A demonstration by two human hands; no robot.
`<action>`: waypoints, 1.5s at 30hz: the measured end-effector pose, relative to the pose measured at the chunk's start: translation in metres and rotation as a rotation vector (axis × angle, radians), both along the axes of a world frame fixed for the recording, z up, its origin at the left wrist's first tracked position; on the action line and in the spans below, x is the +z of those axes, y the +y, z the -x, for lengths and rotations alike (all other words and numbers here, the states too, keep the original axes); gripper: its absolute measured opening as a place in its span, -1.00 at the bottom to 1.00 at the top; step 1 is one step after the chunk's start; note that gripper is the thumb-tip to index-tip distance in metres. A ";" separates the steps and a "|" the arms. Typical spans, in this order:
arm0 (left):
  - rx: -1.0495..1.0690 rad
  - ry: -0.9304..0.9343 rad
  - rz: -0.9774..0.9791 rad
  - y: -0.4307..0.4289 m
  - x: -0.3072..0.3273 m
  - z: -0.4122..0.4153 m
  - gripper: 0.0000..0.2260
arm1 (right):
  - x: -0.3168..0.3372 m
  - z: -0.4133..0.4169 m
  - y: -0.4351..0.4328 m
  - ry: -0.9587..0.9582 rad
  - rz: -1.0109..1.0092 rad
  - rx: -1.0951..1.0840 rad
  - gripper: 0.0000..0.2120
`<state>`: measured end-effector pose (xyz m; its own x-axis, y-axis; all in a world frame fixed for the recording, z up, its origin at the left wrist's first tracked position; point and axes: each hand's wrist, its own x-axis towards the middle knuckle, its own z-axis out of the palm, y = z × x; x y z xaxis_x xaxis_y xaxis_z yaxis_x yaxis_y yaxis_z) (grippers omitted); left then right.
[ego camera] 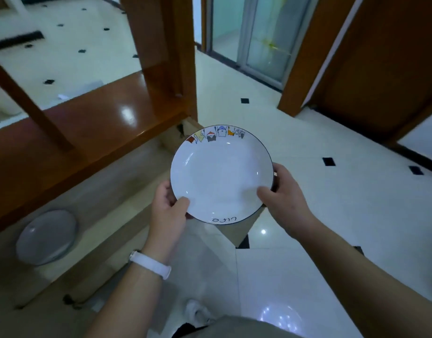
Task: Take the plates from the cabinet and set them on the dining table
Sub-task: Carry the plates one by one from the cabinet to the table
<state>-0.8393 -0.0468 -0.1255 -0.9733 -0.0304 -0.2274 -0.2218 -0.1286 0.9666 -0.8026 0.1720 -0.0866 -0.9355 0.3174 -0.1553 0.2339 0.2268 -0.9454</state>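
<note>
A white plate (pixel 219 172) with a dark rim, cartoon figures along its far edge and writing on its near edge is held level above the floor. My left hand (pixel 168 206) grips its near left rim, thumb on top. On the plate's right rim my right hand (pixel 283 193) has its thumb over the edge and its fingers underneath. A grey plate (pixel 45 237) lies on a lower shelf of the wooden cabinet (pixel 92 118) at the lower left.
The wooden cabinet's glossy top and upright posts fill the left and centre. A glass sliding door (pixel 261 37) is straight ahead and a wooden door frame (pixel 315 52) stands to the right. White tiled floor with black diamond insets spreads to the right.
</note>
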 end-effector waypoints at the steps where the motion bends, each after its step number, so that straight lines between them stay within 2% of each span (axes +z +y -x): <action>1: -0.031 0.011 0.004 0.015 0.004 -0.004 -0.66 | 0.004 -0.011 0.013 0.010 -0.006 -0.025 -0.57; 8: -0.282 0.029 -0.007 0.129 0.032 -0.062 -0.60 | 0.025 -0.115 0.111 0.054 0.019 -0.228 -0.61; 17: -0.645 0.110 0.015 0.292 0.055 -0.188 -0.54 | 0.021 -0.299 0.238 0.090 0.012 -0.574 -0.57; 28: -1.182 0.140 -0.005 0.456 0.067 -0.337 -0.53 | 0.025 -0.509 0.316 0.158 0.048 -1.043 -0.56; 36: -1.476 0.105 -0.014 0.551 0.062 -0.397 -0.54 | 0.021 -0.588 0.347 0.136 0.042 -1.318 -0.57; 45: -1.744 0.044 -0.002 0.683 0.043 -0.421 -0.54 | 0.009 -0.609 0.422 0.064 0.031 -1.597 -0.55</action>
<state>-0.4179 0.6360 -0.0821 0.1330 0.9705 -0.2010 -0.0654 0.2110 0.9753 -0.1934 0.5937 -0.0773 0.3326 0.9302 -0.1551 0.1634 -0.2188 -0.9620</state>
